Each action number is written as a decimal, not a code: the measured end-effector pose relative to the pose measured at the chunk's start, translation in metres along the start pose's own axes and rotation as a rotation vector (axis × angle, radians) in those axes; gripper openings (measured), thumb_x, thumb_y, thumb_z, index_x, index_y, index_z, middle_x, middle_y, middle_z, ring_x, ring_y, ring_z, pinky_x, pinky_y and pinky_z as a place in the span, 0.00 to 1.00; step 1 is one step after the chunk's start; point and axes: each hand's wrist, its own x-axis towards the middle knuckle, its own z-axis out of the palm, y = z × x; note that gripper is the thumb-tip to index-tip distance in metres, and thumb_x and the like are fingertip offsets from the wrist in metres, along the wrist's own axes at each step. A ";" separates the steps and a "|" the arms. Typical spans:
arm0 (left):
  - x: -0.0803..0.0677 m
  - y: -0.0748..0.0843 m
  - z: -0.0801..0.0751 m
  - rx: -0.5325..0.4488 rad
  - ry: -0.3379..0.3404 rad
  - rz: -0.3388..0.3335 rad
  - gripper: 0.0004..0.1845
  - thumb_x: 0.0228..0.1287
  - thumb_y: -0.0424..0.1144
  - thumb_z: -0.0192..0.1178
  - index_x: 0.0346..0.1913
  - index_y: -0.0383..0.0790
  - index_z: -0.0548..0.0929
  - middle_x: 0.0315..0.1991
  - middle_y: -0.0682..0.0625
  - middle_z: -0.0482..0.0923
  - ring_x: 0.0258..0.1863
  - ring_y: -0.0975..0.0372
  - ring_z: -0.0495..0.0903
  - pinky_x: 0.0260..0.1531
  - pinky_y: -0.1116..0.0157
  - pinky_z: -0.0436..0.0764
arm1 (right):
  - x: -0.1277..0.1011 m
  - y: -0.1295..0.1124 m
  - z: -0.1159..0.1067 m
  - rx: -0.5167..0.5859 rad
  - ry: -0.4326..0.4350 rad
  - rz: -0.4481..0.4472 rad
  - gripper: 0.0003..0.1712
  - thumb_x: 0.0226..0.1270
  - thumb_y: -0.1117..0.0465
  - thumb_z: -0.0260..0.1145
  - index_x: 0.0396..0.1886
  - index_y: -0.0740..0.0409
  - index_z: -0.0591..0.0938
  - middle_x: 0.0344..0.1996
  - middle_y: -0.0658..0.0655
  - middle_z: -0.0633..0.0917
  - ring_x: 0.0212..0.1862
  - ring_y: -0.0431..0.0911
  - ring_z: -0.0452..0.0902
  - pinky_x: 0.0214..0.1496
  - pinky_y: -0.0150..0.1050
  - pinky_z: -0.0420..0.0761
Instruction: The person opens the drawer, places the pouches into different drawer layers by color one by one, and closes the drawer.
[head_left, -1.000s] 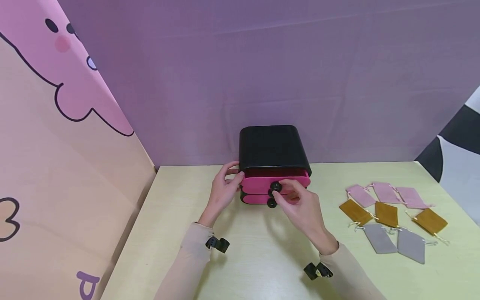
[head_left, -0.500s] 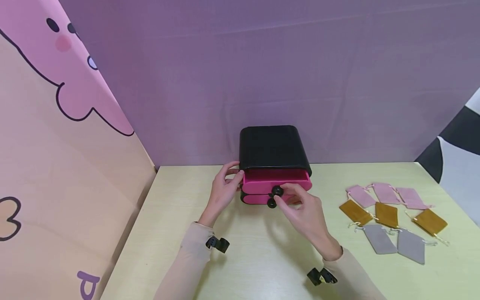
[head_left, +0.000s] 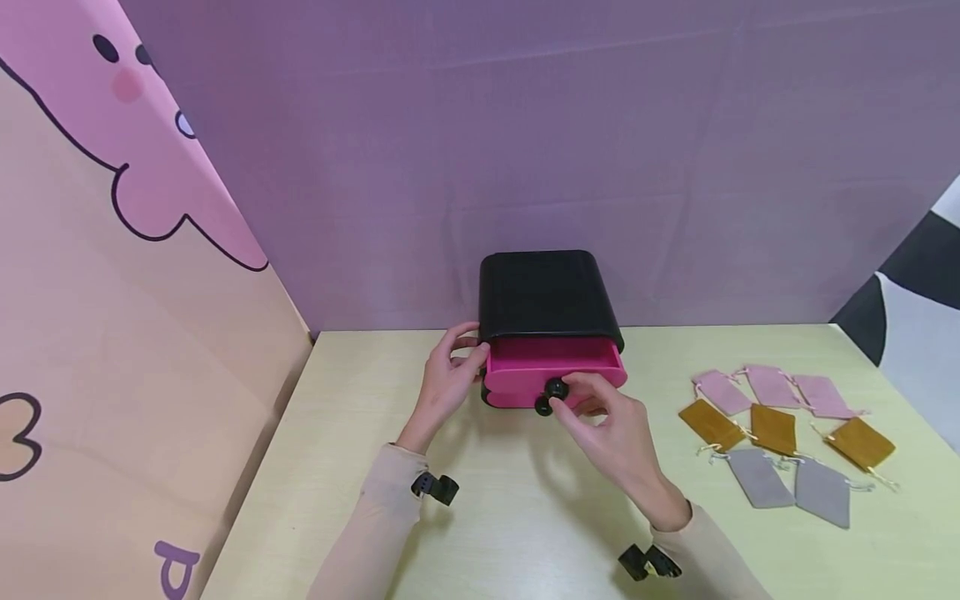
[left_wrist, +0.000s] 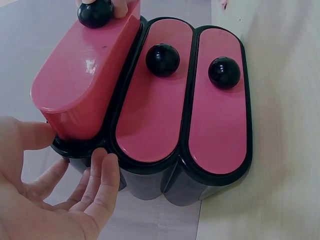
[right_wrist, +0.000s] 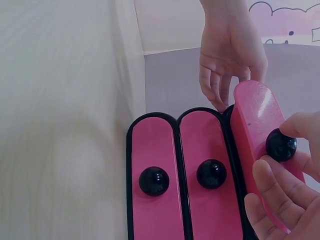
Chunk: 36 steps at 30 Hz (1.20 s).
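A small black drawer cabinet (head_left: 547, 292) with pink drawers and round black knobs stands near the back of the table. Its top drawer (head_left: 555, 358) is partly pulled out, and the part of its inside that shows is bare. With thumb and fingertips my right hand (head_left: 615, 425) pinches the black knob (right_wrist: 281, 145) of that drawer. At the cabinet's front left corner, my left hand (head_left: 446, 379) holds it, thumb at the front rim and fingers against the side wall (left_wrist: 145, 185). The middle drawer (left_wrist: 155, 110) and bottom drawer (left_wrist: 218, 125) sit flush in the frame.
To the right on the pale table (head_left: 480, 533) lie small drawstring pouches: several pink (head_left: 772, 386), several mustard (head_left: 773, 429) and two grey (head_left: 822, 492). A purple cloth (head_left: 525, 125) hangs behind the cabinet, and a printed panel (head_left: 135, 333) borders the left side.
The top drawer has slid farther out toward me, with my right hand moving back along with its knob. My left hand and the cabinet have stayed in place.
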 end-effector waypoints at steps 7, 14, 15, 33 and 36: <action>0.000 0.001 0.000 -0.004 -0.001 -0.007 0.23 0.77 0.40 0.63 0.72 0.49 0.78 0.61 0.39 0.81 0.46 0.53 0.89 0.47 0.56 0.92 | -0.003 -0.002 0.000 -0.003 -0.008 0.013 0.15 0.63 0.64 0.80 0.49 0.54 0.89 0.31 0.49 0.91 0.30 0.39 0.85 0.40 0.35 0.88; -0.001 0.000 -0.001 -0.008 0.003 -0.005 0.23 0.77 0.40 0.63 0.72 0.49 0.78 0.61 0.39 0.80 0.45 0.54 0.89 0.47 0.56 0.92 | -0.006 -0.005 0.000 0.002 -0.006 0.011 0.15 0.62 0.64 0.80 0.49 0.54 0.89 0.32 0.48 0.91 0.30 0.40 0.86 0.39 0.40 0.89; -0.001 0.000 0.000 -0.009 0.004 -0.005 0.23 0.77 0.40 0.63 0.72 0.49 0.78 0.61 0.39 0.80 0.45 0.54 0.89 0.47 0.55 0.92 | -0.006 -0.006 -0.001 0.003 -0.005 0.012 0.15 0.62 0.64 0.80 0.49 0.54 0.89 0.32 0.49 0.91 0.30 0.40 0.86 0.40 0.40 0.89; -0.002 0.002 0.001 0.000 0.006 0.002 0.23 0.77 0.39 0.63 0.72 0.48 0.78 0.60 0.40 0.81 0.44 0.56 0.89 0.47 0.55 0.91 | -0.019 -0.006 -0.004 -0.001 -0.011 -0.029 0.16 0.58 0.67 0.82 0.46 0.55 0.89 0.32 0.51 0.93 0.28 0.34 0.83 0.39 0.28 0.84; -0.001 0.002 0.001 -0.005 0.007 0.004 0.23 0.77 0.39 0.63 0.71 0.48 0.78 0.60 0.40 0.81 0.44 0.55 0.89 0.49 0.48 0.91 | -0.021 -0.005 -0.004 -0.007 -0.021 -0.026 0.17 0.58 0.67 0.82 0.46 0.54 0.88 0.32 0.50 0.93 0.28 0.34 0.83 0.39 0.27 0.84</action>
